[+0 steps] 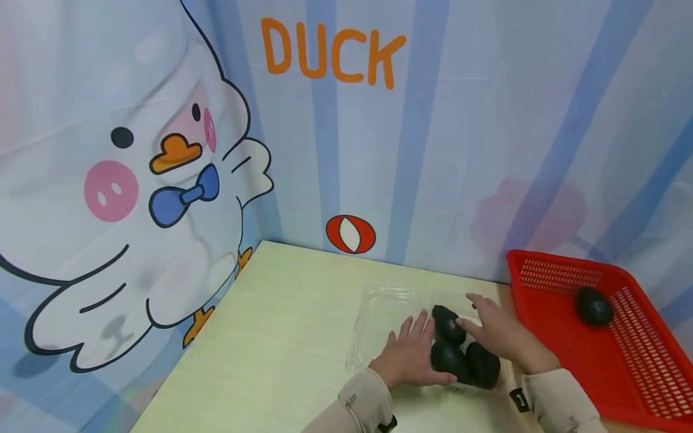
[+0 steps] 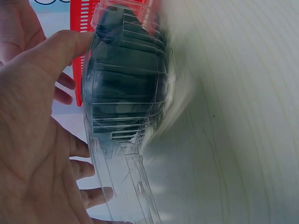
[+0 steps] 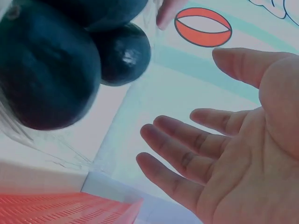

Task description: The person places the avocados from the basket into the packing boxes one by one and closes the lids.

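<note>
Three dark green avocados (image 1: 448, 325) sit close together in one half of a clear plastic clamshell box (image 2: 126, 135). Its transparent lid (image 1: 373, 319) lies folded out to the left on the table. My left hand (image 1: 408, 355) is spread over the middle of the box, fingers straight, the thumb at the near rim beside the avocados. In the left wrist view the thumb tip meets the box's edge. Held over the right side of the box, my right hand (image 1: 500, 334) has extended fingers and nothing in its palm, as the right wrist view shows.
A red plastic basket (image 1: 563, 361) with slotted sides stands right of the box, holding one more avocado (image 1: 594, 307). The pale wooden table (image 1: 281, 337) meets a printed curtain (image 1: 460, 150) at the back and left.
</note>
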Available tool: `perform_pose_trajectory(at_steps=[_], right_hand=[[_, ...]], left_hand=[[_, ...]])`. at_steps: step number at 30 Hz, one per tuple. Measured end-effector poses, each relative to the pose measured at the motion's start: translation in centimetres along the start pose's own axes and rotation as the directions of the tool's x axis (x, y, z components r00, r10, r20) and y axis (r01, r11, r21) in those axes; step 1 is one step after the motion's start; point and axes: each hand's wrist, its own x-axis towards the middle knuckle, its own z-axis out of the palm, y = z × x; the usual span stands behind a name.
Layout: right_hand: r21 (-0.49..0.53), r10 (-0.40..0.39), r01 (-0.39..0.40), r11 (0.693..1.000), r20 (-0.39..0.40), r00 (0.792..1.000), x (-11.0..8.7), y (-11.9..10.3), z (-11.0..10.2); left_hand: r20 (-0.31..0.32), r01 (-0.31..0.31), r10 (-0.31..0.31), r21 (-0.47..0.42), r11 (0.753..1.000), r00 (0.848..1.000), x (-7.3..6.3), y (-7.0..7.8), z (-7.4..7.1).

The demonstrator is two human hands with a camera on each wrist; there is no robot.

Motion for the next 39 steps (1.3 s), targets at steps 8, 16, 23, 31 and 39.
perform_pose_trajectory(at_steps=[8,16,23,31,39], right_hand=[[0.007,0.018,-0.018,1.0,-0.057,0.998,-0.2,0.9,-2.1],[-0.042,0.063,-0.067,0.997,-0.079,0.995,0.0,3.3,-5.1],[-0.08,0.127,-0.13,0.988,-0.05,0.991,-0.1,6.4,-6.8],[-0.107,0.165,-0.169,0.98,-0.041,0.985,0.4,10.3,-7.5],[-0.14,0.156,-0.159,0.977,-0.028,0.987,0.7,14.2,-7.7]], left_hand=[[-0.002,-0.001,0.001,-0.024,1.0,1.0,-0.1,0.0,-0.1],[0.006,-0.01,0.01,-0.042,0.999,1.0,-0.3,0.0,-0.4],[0.003,-0.016,0.016,-0.041,0.999,1.0,-0.4,0.0,-0.2],[0.011,-0.006,0.007,-0.046,0.999,1.0,-0.2,-0.1,-0.2],[0.007,-0.004,0.004,-0.042,0.999,1.0,-0.2,0.0,-0.3]])
